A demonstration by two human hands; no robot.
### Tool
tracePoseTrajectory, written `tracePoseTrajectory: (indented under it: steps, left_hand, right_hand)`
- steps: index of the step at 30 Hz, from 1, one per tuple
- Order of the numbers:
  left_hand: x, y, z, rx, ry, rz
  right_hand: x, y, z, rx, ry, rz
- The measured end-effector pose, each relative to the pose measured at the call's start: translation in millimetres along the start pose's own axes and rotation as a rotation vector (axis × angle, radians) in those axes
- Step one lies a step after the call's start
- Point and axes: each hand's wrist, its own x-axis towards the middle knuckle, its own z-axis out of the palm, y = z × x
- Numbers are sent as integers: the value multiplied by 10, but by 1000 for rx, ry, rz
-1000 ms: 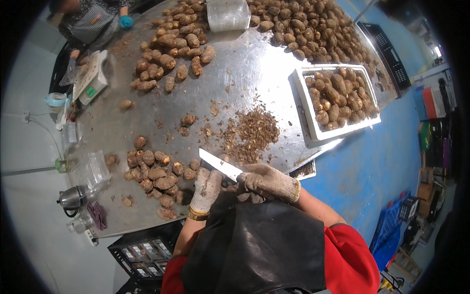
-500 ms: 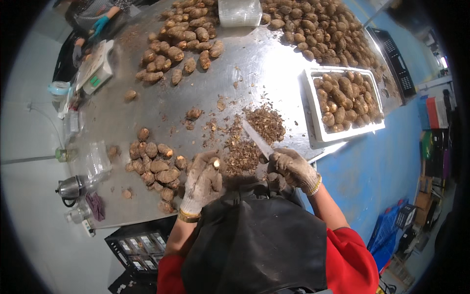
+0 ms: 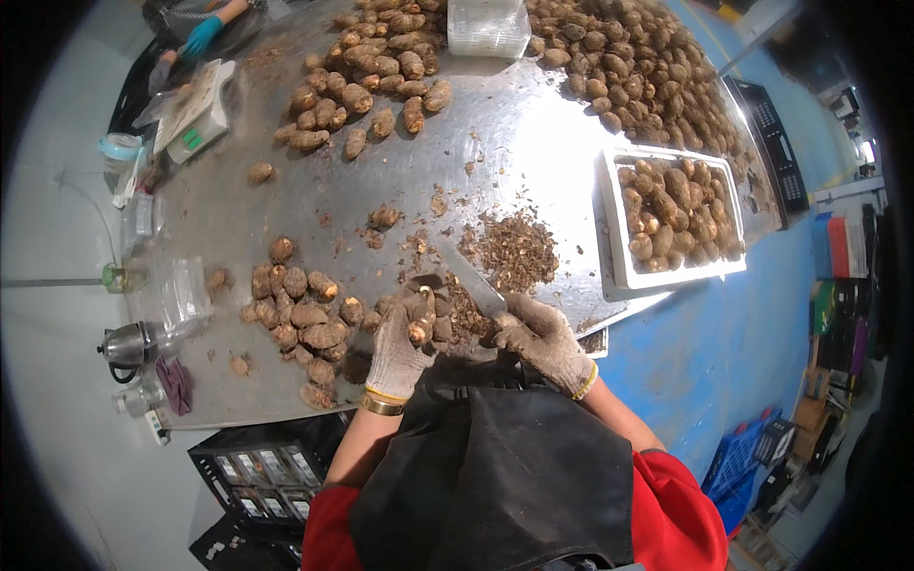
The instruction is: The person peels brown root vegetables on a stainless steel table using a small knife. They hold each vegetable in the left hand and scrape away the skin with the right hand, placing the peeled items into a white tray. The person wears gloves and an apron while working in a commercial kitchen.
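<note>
My gloved left hand (image 3: 399, 354) is closed around a small brown taro (image 3: 419, 331) with a pale cut patch, near the front edge of the metal table. In my gloved right hand (image 3: 545, 343) is a knife (image 3: 470, 278), its broad blade pointing up and to the left, apart from the taro. Under and beyond the blade lies a heap of brown peel scraps (image 3: 520, 251). A small pile of taros (image 3: 307, 312) sits just left of my left hand.
At right on the table stands a white foam box (image 3: 678, 280) full of taros. Larger taro heaps (image 3: 628, 67) cover the far side, beside a clear plastic container (image 3: 488, 43). A scale (image 3: 197, 114) stands far left, near another person's blue-gloved hand (image 3: 202, 36).
My right hand has moved left with the knife, bringing the blade closer to my left hand. The taro in my left hand has turned, showing more of its side. The view has shifted slightly.
</note>
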Motion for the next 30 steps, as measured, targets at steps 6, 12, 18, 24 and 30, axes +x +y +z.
tracePoseTrajectory:
  steps: [6,12,18,24,30]
  left_hand:
    - [171,-279,-195,670,141,311]
    - [189,-256,28,-46,358,-12]
    - [88,-223,-67,1140,100,423]
    - [129,-591,-704,1851,157,741]
    - [209,-894,-1119,1977,95,470]
  right_hand:
    - [19,125,58,-18,7,-18]
    - [13,185,80,-29,-17,-21]
    - [77,251,89,-113,17,-123]
    - [21,155,152,-171,-3,-189]
    - [-42,-72,193,-265,-83,-157]
